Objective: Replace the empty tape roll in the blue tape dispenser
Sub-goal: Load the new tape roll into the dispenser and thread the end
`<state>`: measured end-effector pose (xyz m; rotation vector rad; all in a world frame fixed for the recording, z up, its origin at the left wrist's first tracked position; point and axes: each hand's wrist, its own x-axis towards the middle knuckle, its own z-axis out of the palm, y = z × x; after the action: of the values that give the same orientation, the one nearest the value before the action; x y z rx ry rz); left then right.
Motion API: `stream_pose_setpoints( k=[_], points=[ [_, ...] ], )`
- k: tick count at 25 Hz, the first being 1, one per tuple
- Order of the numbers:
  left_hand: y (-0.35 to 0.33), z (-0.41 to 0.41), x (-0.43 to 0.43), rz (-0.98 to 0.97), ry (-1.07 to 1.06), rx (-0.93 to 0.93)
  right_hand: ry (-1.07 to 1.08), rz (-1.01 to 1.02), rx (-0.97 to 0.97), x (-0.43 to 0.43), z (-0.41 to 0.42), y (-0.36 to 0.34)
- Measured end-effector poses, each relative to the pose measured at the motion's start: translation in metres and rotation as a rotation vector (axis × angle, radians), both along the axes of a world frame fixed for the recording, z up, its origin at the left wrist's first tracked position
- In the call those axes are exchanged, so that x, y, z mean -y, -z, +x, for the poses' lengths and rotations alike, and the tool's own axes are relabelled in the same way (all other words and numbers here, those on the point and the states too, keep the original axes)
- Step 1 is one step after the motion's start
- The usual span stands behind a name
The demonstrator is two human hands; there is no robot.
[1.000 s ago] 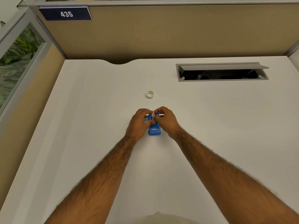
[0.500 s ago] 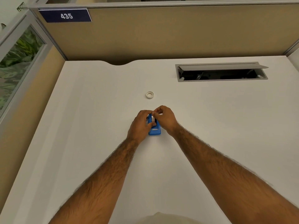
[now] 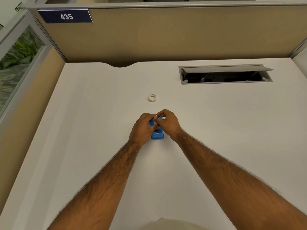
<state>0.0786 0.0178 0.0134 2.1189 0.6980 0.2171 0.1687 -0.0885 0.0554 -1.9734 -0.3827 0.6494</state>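
Observation:
A small blue tape dispenser [image 3: 157,135] stands on the white desk [image 3: 99,113], its cutter end towards me. My left hand [image 3: 142,128] clasps its left side. My right hand [image 3: 168,122] closes on its top right, fingertips pinching a small white piece at the far end, mostly hidden by my fingers. A white tape roll [image 3: 152,98] lies flat on the desk, apart from both hands, a short way beyond them.
An open grey cable hatch [image 3: 226,74] is set into the desk at the back right. Tan cubicle walls [image 3: 166,35] close off the back and left. A glass panel [image 3: 15,63] stands at the far left.
Both hands have drawn closer together over the dispenser, and the fingertips now meet at its far end. The dispenser and the white roll stay where they were.

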Motion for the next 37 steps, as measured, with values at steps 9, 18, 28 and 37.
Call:
stream_pose_setpoints(
  k=[9, 18, 28, 37],
  points=[
    [-0.002, -0.002, -0.001, -0.003, -0.001, 0.008, -0.006, -0.007, -0.058, 0.001, 0.003, 0.002],
    [0.001, -0.003, 0.000, -0.003, 0.008, 0.002, -0.036, 0.021, -0.103, 0.009, -0.001, 0.003],
    [0.001, -0.003, 0.003, 0.022, 0.001, -0.028, -0.040, -0.049, -0.015, -0.002, 0.009, 0.008],
    [-0.001, -0.004, -0.001, 0.019, 0.028, 0.007, -0.077, 0.046, -0.109, 0.012, -0.001, 0.013]
  ],
)
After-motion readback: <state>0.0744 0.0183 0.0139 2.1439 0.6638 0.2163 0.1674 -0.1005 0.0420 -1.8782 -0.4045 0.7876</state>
